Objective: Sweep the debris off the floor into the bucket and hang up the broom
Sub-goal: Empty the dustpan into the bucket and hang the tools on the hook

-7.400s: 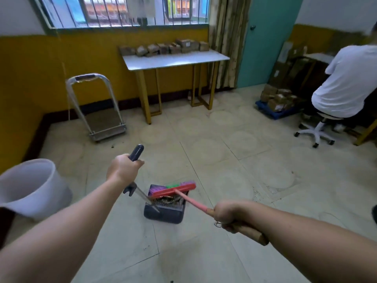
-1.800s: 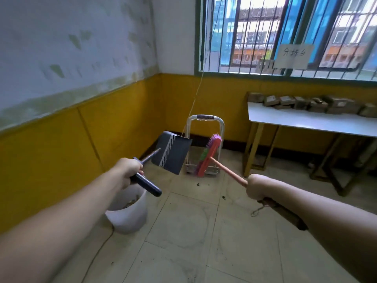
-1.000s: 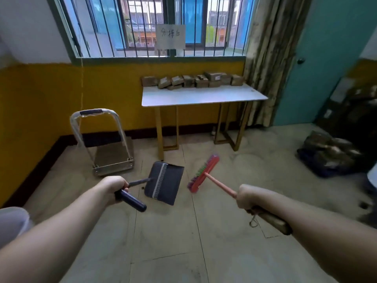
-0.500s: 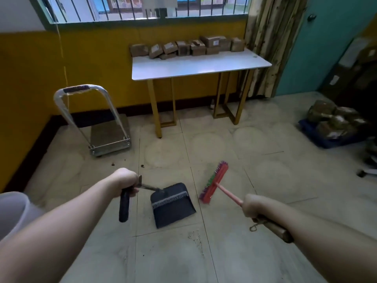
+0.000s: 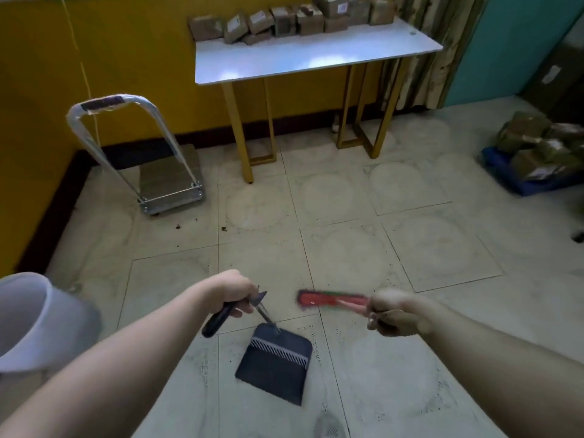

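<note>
My left hand (image 5: 235, 294) grips the black handle of a dark dustpan (image 5: 275, 361), whose pan lies low over the floor tiles in front of me. My right hand (image 5: 390, 312) holds the pink handle of a red-headed broom (image 5: 328, 300); the broom is blurred with motion and its head points left, just above and right of the dustpan. A white bucket (image 5: 34, 324) stands at the left edge, partly cut off. Fine dark specks of debris (image 5: 313, 338) lie on the tiles around the pan, and bigger crumbs (image 5: 223, 229) lie farther off near the trolley.
A folding platform trolley (image 5: 167, 181) stands against the yellow wall at the left. A white table (image 5: 309, 55) on gold legs carries several wrapped parcels. More parcels sit on a blue pallet (image 5: 521, 181) at the right. My shoe (image 5: 328, 426) shows at the bottom.
My view has tilted down toward the floor. The dustpan has come down close to the tiles nearer me, and the broom head has swung in toward it, blurred with motion.
</note>
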A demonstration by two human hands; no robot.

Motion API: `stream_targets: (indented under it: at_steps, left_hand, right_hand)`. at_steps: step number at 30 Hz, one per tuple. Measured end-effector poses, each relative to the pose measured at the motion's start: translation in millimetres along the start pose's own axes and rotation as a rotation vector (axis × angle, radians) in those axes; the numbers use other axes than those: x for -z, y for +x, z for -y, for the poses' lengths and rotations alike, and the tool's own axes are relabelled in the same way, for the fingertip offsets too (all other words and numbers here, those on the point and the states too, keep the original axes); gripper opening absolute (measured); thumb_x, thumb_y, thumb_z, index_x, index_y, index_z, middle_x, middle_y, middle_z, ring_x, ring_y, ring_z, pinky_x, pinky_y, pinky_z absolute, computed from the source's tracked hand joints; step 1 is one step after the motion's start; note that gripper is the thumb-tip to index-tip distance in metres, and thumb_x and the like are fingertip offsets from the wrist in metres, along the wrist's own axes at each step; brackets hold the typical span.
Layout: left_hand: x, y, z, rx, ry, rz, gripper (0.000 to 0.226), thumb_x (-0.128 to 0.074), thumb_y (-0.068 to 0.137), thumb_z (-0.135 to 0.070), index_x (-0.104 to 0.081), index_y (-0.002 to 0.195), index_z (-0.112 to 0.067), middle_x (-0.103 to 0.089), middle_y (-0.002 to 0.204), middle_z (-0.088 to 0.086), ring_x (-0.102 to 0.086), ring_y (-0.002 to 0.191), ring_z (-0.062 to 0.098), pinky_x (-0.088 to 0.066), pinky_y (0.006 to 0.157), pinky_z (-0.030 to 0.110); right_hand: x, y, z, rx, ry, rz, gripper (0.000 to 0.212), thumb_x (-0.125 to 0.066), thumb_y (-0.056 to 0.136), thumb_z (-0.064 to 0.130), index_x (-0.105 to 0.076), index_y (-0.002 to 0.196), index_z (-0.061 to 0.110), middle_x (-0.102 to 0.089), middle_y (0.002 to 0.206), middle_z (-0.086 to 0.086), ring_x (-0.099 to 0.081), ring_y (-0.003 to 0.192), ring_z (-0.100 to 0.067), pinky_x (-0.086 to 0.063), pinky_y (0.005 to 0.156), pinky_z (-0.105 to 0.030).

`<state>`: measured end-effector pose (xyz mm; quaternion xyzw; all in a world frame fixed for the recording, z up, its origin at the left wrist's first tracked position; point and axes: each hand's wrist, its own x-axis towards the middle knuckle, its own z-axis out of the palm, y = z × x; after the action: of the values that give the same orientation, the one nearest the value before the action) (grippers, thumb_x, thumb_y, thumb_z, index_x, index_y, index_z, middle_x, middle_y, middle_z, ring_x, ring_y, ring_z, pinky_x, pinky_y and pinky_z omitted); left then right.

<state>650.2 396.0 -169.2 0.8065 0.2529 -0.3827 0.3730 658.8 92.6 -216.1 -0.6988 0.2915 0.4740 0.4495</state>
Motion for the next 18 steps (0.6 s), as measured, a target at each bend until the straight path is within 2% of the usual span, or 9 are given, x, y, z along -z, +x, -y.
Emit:
stream_targets:
  at_steps: [2,4,5,7,10,12,15,18]
  left_hand:
    - [-6,1,-5,-0.048,0.150,-0.014,0.016,-0.055,0.086,-0.003,-0.061,0.100,0.001,-0.065,0.079,0.009,-0.062,0.062,0.016,-0.047,0.053,0.024]
    - [-7,6,-9,-0.118,0.316,-0.086,0.021,-0.052,0.086,-0.001,-0.061,0.105,0.001,-0.060,0.083,0.010,-0.056,0.065,0.019,-0.043,0.055,0.026]
    - [-6,8,-11,-0.149,0.391,-0.112,0.025,-0.050,0.085,-0.001,-0.061,0.108,0.001,-0.059,0.086,0.010,-0.054,0.069,0.021,-0.042,0.057,0.027]
    - [-2,9,-19,-0.212,0.537,-0.135,0.028,-0.051,0.085,-0.003,-0.062,0.111,-0.004,-0.060,0.096,0.010,-0.054,0.079,0.022,-0.044,0.064,0.029]
    - [-3,10,-31,-0.305,0.716,-0.162,0.028,-0.054,0.085,-0.005,-0.062,0.111,-0.010,-0.063,0.106,0.008,-0.060,0.092,0.023,-0.050,0.075,0.031]
    - [-7,14,-32,-0.344,0.805,-0.193,0.024,-0.058,0.085,-0.009,-0.063,0.108,-0.012,-0.064,0.103,0.007,-0.061,0.091,0.024,-0.051,0.073,0.033]
    - [-15,20,-27,-0.381,0.841,-0.264,0.015,-0.053,0.087,-0.015,-0.059,0.102,-0.016,-0.063,0.096,0.004,-0.059,0.083,0.024,-0.046,0.064,0.031]
    - [-14,18,-27,-0.409,0.853,-0.299,0.012,-0.054,0.087,-0.021,-0.054,0.099,-0.017,-0.061,0.093,0.003,-0.058,0.083,0.025,-0.046,0.064,0.031]
  right_hand:
    - [0,6,-1,0.001,0.131,0.044,0.013,-0.039,0.092,0.001,-0.051,0.097,-0.001,-0.061,0.079,-0.016,-0.049,0.040,-0.010,-0.043,0.042,-0.017]
    - [-4,8,4,0.011,0.164,0.111,0.012,-0.043,0.092,0.005,-0.054,0.093,0.003,-0.059,0.063,-0.010,-0.047,0.039,-0.008,-0.036,0.041,-0.014]
    - [-6,8,8,0.020,0.173,0.135,0.016,-0.044,0.091,0.007,-0.058,0.100,0.003,-0.057,0.060,-0.007,-0.045,0.039,-0.008,-0.032,0.040,-0.013]
    - [-8,13,13,0.071,0.227,0.121,0.031,-0.044,0.090,0.006,-0.057,0.118,0.000,-0.054,0.061,-0.007,-0.041,0.035,-0.007,-0.031,0.034,-0.013]
    - [-13,9,20,0.171,0.390,0.097,0.022,-0.044,0.090,0.006,-0.057,0.107,0.009,-0.054,0.061,-0.008,-0.042,0.036,-0.009,-0.036,0.035,-0.013]
    - [-17,6,23,0.201,0.487,0.089,0.012,-0.046,0.092,0.018,-0.056,0.098,0.013,-0.055,0.066,-0.009,-0.047,0.042,-0.012,-0.040,0.037,-0.016]
    - [-23,7,23,0.223,0.513,0.052,0.019,-0.044,0.091,0.029,-0.056,0.099,0.016,-0.054,0.081,-0.010,-0.049,0.053,-0.015,-0.043,0.043,-0.018]
    - [-27,7,25,0.255,0.485,0.028,0.026,-0.041,0.095,0.035,-0.058,0.103,0.017,-0.055,0.078,-0.010,-0.048,0.053,-0.014,-0.041,0.043,-0.019]
